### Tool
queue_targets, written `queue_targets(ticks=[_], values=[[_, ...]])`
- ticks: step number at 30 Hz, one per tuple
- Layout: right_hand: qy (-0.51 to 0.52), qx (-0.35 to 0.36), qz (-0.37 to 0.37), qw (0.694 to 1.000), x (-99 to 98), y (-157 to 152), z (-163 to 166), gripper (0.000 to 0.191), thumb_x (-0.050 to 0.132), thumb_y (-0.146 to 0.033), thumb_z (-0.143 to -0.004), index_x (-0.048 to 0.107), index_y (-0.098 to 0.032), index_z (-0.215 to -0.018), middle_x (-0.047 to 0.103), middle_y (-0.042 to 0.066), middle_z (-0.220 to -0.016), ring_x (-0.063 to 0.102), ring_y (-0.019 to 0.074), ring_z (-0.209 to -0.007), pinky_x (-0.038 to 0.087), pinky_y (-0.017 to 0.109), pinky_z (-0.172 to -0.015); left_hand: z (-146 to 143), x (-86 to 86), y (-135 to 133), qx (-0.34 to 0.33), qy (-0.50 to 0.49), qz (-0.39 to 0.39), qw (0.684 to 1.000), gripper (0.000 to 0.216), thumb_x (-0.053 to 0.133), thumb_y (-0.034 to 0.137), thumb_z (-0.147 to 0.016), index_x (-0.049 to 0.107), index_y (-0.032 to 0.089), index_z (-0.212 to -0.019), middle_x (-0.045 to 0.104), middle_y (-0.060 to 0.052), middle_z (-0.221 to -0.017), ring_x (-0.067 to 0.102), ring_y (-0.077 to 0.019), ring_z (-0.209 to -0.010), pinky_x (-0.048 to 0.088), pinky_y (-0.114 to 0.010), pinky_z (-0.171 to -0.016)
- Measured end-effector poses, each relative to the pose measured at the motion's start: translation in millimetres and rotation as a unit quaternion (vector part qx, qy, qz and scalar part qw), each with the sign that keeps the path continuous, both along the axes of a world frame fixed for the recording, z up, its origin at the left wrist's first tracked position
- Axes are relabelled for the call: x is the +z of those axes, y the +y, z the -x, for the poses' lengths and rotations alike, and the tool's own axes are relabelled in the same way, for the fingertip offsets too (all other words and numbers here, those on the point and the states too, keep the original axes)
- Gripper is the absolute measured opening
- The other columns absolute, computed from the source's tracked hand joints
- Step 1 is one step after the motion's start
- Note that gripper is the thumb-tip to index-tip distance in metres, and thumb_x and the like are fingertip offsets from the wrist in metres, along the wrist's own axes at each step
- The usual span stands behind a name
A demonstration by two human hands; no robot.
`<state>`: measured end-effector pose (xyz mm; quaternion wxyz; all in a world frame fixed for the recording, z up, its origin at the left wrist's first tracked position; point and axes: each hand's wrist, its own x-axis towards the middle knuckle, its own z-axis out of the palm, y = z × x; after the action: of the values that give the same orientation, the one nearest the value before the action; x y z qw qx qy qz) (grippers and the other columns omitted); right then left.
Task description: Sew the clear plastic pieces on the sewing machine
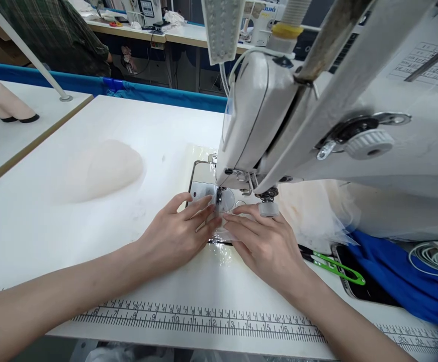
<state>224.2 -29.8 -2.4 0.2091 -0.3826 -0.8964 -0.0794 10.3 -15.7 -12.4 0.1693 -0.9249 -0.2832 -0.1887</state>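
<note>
My left hand (179, 229) lies by the needle area of the white sewing machine (258, 105), fingers stretched out towards the presser foot (220, 195). From the other side my right hand (266, 241) reaches in, its fingers extended and resting flat just in front of the foot. Between the fingertips shows a thin, see-through piece of fabric (224, 234), mostly covered by the hands. A pale sheer fabric piece (107, 168) lies flat on the table to the left. Behind my right hand is a heap of sheer cream fabric (313, 213).
Green-handled thread snips (339, 269) lie on a dark phone (369, 286) beside blue cloth (400, 276) at right. A printed ruler (203, 319) runs along the table's front edge. At upper left are a metal rod (33, 55) and another person (56, 37).
</note>
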Motion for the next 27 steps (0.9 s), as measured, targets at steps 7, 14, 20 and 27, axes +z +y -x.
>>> queue_targets(ticks=[7, 14, 20, 27], values=[[0.006, -0.004, -0.012, 1.0, -5.9, 7, 0, 0.023, 0.051, -0.01, -0.091, 0.071, -0.02, -0.093, 0.076, 0.001, -0.1, 0.067, 0.0174, -0.08, 0.044, 0.033, -0.078, 1, -2.2, 10, 0.006, -0.021, 0.02, 1.0, 0.027, 0.045, 0.016, -0.097, 0.063, 0.02, -0.117, 0.071, -0.006, -0.115, 0.058, -0.0195, -0.119, 0.035, -0.041, -0.099], [-0.001, -0.021, -0.018, 1.0, -8.4, 9, 1, 0.021, 0.051, -0.011, -0.091, 0.07, -0.015, -0.1, 0.077, 0.006, -0.094, 0.067, 0.0181, -0.082, 0.044, 0.033, -0.078, 2, -2.0, 13, 0.017, -0.027, 0.02, 0.999, 0.027, 0.044, 0.016, -0.097, 0.063, 0.019, -0.116, 0.07, -0.005, -0.118, 0.058, -0.0198, -0.118, 0.034, -0.042, -0.099], [-0.031, -0.017, -0.03, 0.999, -8.6, 5, 1, 0.021, 0.056, -0.022, -0.092, 0.071, -0.017, -0.106, 0.073, 0.002, -0.111, 0.067, 0.0189, -0.088, 0.043, 0.037, -0.087, 3, -1.8, 7, 0.008, -0.036, -0.001, 0.999, 0.026, 0.047, 0.013, -0.096, 0.064, 0.018, -0.115, 0.072, -0.003, -0.111, 0.061, -0.0197, -0.115, 0.033, -0.041, -0.1], [-0.045, -0.017, -0.039, 0.998, -8.3, 6, 0, 0.021, 0.057, -0.023, -0.092, 0.072, -0.019, -0.106, 0.073, 0.003, -0.111, 0.067, 0.02, -0.09, 0.043, 0.038, -0.085, 3, -1.9, 9, 0.007, -0.036, 0.006, 0.999, 0.025, 0.046, 0.013, -0.096, 0.064, 0.015, -0.114, 0.072, -0.005, -0.111, 0.062, -0.0203, -0.115, 0.035, -0.041, -0.099]])
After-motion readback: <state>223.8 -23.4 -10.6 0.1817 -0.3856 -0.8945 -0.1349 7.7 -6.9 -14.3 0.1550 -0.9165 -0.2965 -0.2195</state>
